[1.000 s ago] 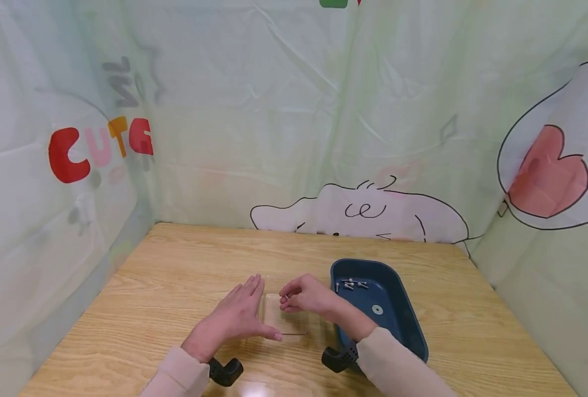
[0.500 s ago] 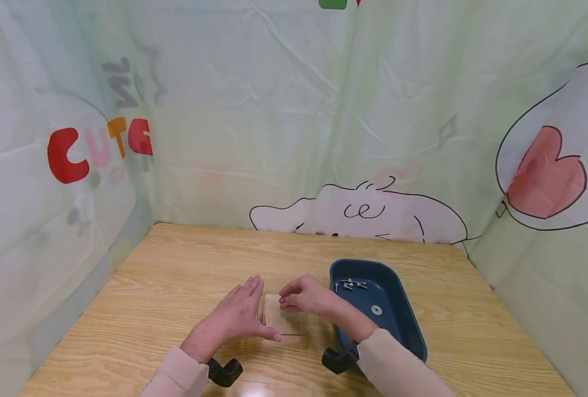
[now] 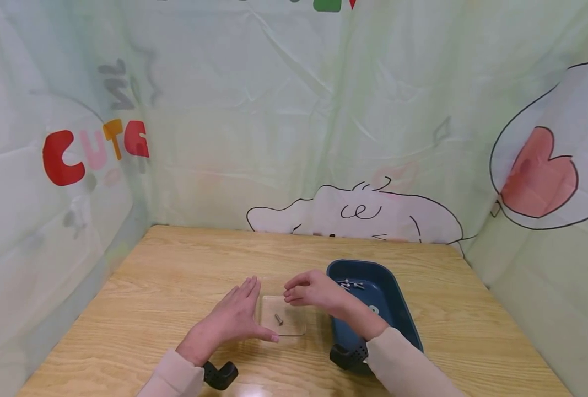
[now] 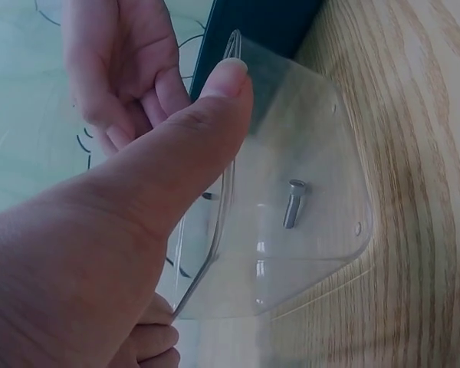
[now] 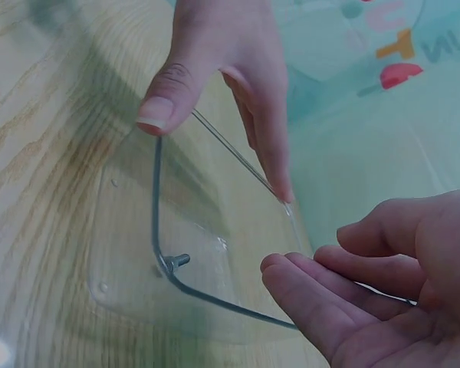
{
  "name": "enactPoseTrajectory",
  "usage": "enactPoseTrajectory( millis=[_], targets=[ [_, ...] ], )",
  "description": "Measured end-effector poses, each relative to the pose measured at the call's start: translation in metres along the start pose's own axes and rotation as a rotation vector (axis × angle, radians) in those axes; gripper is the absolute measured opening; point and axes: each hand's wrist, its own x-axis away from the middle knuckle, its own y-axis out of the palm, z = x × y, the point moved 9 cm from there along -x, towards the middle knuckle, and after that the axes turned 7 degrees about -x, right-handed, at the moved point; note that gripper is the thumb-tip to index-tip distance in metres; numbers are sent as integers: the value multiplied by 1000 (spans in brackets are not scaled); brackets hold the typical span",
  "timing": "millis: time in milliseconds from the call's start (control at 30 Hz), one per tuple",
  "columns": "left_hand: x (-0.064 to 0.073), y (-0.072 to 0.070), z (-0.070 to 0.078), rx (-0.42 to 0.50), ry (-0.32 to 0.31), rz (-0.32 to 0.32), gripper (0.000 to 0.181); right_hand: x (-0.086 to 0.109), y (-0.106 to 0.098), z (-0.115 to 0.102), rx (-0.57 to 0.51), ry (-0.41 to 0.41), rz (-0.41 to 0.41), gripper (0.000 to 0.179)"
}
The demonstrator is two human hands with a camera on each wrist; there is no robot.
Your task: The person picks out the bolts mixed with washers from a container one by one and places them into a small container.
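A clear plastic box point(image 3: 292, 334) stands on the wooden table in front of me. My left hand point(image 3: 234, 315) rests along its left side, fingers straight and thumb touching the rim at the near corner. Inside the box lies one silver bolt point(image 4: 294, 205), seen through the transparent wall point(image 5: 130, 253) in the right wrist view. Over the box's far right part, my right hand point(image 3: 316, 292) hovers with fingers loosely bent, and nothing shows between them. In the right wrist view that hand point(image 5: 391, 295) is apart from the rim.
A dark blue tray point(image 3: 392, 284) stands to the right of the box, partly under my right forearm. It holds several silver bolts point(image 3: 357, 285) and a pale washer-like disc point(image 3: 373, 310). A printed curtain point(image 3: 234, 138) hangs behind the table point(image 3: 184, 253).
My right hand has let go of the bolt, which now lies in the clear box, and has moved slightly up and to the right. My left hand stays at the box.
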Motion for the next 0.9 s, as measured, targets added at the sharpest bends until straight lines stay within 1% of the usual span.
enactPoseTrajectory(
  millis=[133,300,500,700,900],
  targets=[
    [0,-1,0,7,0,6,128,2,-11,1,-9,3,20,31],
    [-1,-4,0,-17,8,23,128,7,-24,1,-47,-17,26,32],
    [-4,-9,5,-36,24,43,128,16,-45,-1,-61,-43,41,36],
    [-10,-12,17,-33,61,55,127,27,-67,1,-62,-30,79,39],
    [-18,-13,36,-51,116,61,127,37,-87,5,-49,-2,146,38]
  ],
)
